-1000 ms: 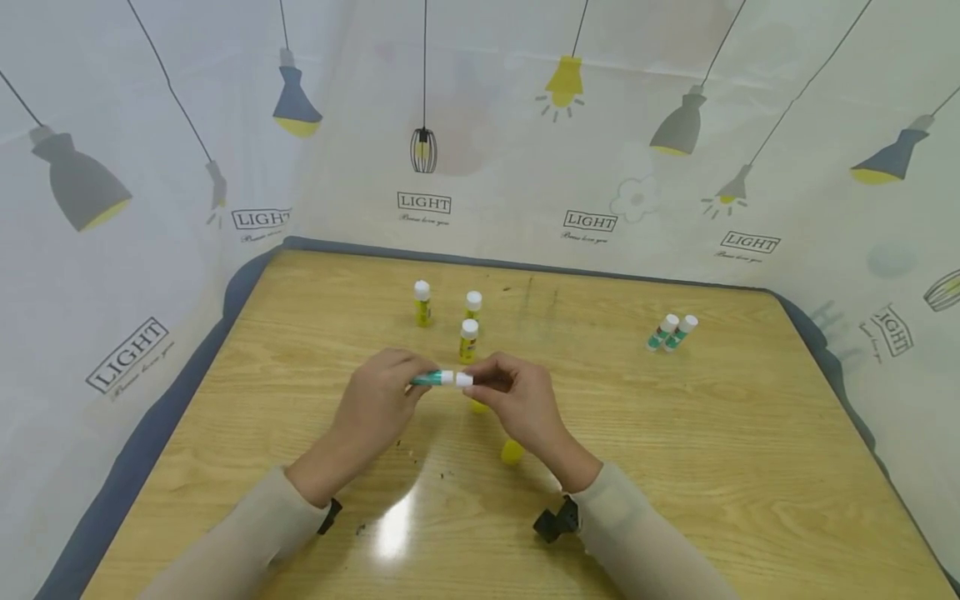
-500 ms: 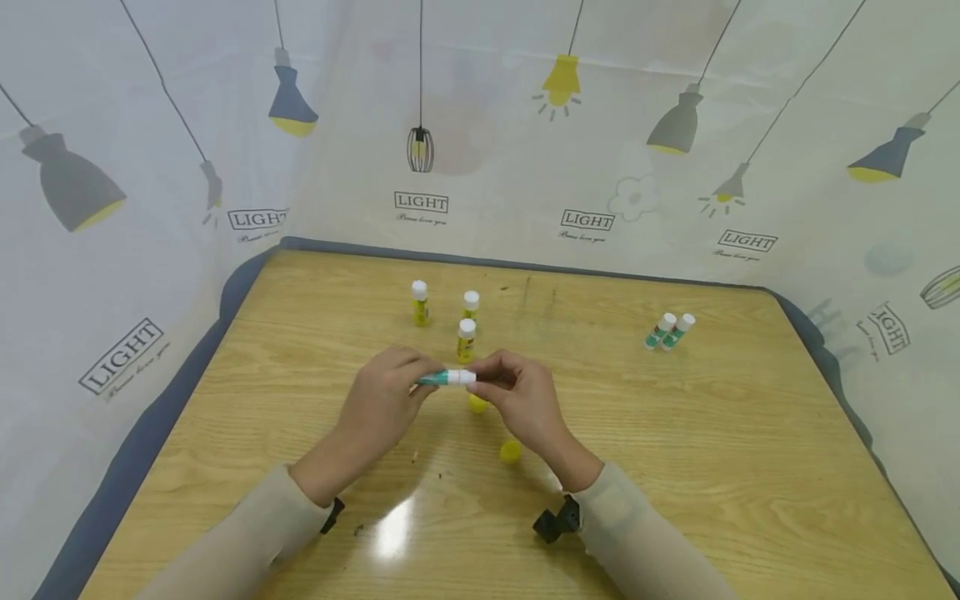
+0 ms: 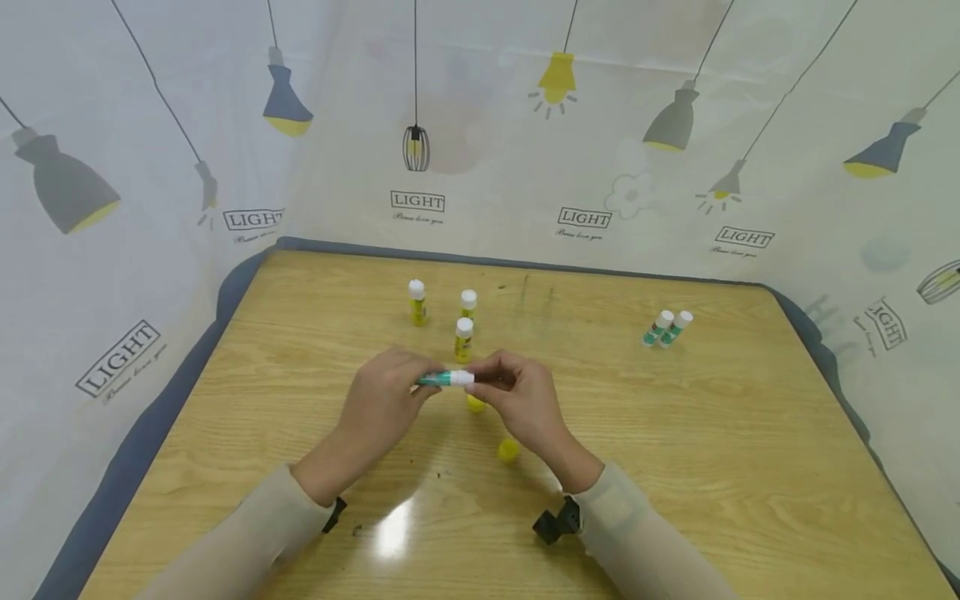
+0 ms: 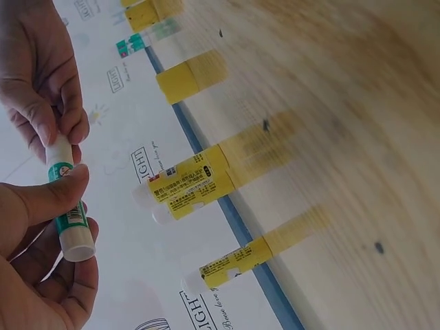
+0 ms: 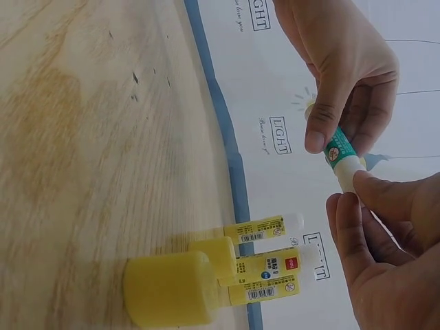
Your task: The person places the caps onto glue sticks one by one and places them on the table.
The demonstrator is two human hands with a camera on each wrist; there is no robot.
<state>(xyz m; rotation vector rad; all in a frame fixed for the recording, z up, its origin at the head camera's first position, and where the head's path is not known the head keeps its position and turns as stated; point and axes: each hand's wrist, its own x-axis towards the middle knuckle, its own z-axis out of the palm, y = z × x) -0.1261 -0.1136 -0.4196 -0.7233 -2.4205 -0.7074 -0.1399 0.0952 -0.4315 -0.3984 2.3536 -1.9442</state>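
A green-labelled glue stick is held level over the middle of the table. My left hand grips its body between thumb and fingers. With thumb and fingertips, my right hand pinches the white cap, which meets the body with no gap visible. The label and white base end show in the left wrist view. Just beyond the hands stands a yellow glue stick with a white cap. Partly behind the right hand lies a yellow cap; another yellow cap is nearer me.
Two more yellow glue sticks stand farther back, one on the left and one partly hidden. A pair of green glue sticks stands at the back right of the wooden table. A lamp-printed cloth rises behind the table edge.
The gap between the white cap and the green glue stick has closed, the two parts coming together. Both hands otherwise keep their places; the view has shifted slightly.
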